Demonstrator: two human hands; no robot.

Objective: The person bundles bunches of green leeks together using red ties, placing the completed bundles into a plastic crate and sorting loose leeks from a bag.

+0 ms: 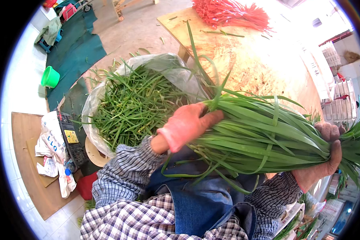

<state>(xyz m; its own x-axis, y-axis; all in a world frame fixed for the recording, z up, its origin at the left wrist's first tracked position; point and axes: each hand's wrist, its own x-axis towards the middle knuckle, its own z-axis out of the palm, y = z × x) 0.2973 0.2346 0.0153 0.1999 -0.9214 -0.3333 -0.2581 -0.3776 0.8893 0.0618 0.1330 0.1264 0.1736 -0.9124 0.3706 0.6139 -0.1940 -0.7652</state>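
A thick bundle of long flat green leaves (258, 132), which look like garlic chives, lies across my lap. My right hand (321, 153), in a soiled pink work glove, is wrapped around its right part, and leaf ends fan out beyond the fist. At the bundle's left end, my gloved left hand (192, 123) pinches a few leaves between thumb and fingers. Some loose leaves stick up above it and others hang below the bundle. Beside my left hand, a clear plastic bag (93, 117) stands wide, full of loose leaf scraps (135, 105).
A wooden table (246, 60) holds a bunch of red plastic strips (231, 15) and stray leaves. On the left are a green bucket (50, 77), a black plastic crate (73, 138), a white printed sack (52, 150) and cardboard (24, 156). More greens (294, 222) lie at lower right.
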